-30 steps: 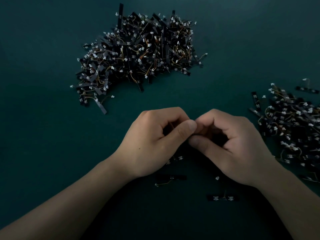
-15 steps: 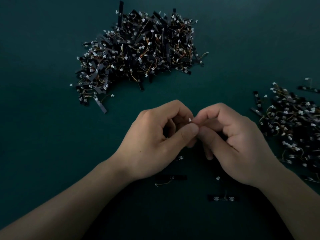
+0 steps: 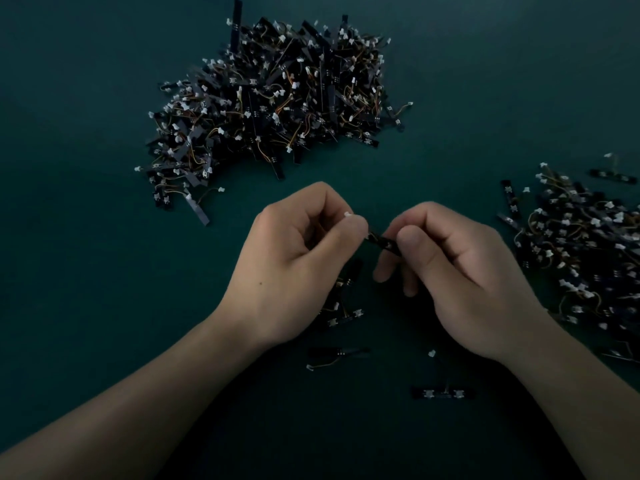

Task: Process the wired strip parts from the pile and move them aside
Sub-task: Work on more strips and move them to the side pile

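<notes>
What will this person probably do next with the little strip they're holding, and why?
Likely the left hand lets go and the right hand carries the black strip to the side pile: both hands pinch it, and that pile lies beside the right hand.

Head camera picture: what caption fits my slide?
The left hand and right hand pinch one black wired strip between them; big pile behind, second pile at right.
</notes>
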Motion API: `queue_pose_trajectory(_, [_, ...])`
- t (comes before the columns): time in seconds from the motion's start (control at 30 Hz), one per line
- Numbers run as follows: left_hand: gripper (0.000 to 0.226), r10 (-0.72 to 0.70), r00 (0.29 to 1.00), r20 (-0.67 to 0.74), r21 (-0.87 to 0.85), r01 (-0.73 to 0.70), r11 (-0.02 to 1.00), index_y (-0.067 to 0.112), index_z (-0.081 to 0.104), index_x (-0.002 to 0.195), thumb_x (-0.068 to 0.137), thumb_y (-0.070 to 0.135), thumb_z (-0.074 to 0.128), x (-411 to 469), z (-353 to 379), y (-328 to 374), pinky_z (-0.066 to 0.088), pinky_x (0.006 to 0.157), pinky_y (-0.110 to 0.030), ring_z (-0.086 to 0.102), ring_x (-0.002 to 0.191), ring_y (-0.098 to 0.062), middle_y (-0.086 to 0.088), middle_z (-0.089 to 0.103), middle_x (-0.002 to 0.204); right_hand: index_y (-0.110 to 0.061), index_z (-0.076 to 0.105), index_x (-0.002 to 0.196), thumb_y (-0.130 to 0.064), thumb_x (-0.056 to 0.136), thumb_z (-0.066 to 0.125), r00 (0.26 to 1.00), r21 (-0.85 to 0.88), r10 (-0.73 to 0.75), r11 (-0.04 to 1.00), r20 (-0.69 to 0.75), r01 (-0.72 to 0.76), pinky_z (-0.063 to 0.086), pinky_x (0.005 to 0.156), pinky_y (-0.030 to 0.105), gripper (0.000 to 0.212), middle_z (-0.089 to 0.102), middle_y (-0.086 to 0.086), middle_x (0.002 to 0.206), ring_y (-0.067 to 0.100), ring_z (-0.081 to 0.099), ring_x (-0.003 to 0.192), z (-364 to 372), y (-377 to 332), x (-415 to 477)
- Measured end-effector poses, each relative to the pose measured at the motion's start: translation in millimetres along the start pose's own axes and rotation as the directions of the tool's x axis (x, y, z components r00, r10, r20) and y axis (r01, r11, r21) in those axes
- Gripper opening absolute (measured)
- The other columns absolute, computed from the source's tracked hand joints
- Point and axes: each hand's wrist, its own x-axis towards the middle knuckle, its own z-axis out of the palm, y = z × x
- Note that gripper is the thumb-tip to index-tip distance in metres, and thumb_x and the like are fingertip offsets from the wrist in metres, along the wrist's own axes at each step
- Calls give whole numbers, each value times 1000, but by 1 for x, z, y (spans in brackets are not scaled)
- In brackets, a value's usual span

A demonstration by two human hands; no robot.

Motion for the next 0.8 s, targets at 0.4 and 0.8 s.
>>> queue_pose_trajectory(0.4, [22,-27,998,59,46,24,999,19,66,76,96,28,69,0,-1,2,41,51,-23,48,54,-7,1,59,62,-28,58,78,-29,108,50,988,-205,-39,976,148,69,33,51,9,31,63,-10,63,7,55,49,-3,-6,1])
queue_pose_trajectory(0.8, [34,-7,992,126,86,-4,996,12,60,61,94,15,53,-3,-1,8,40,50,-33,52,53,-21,-7,56,56,-27,57,78,-33,108,46,997,-118,-66,991,33,69,32,52,6,33,62,-11,64,4,53,51,-1,-4,-1])
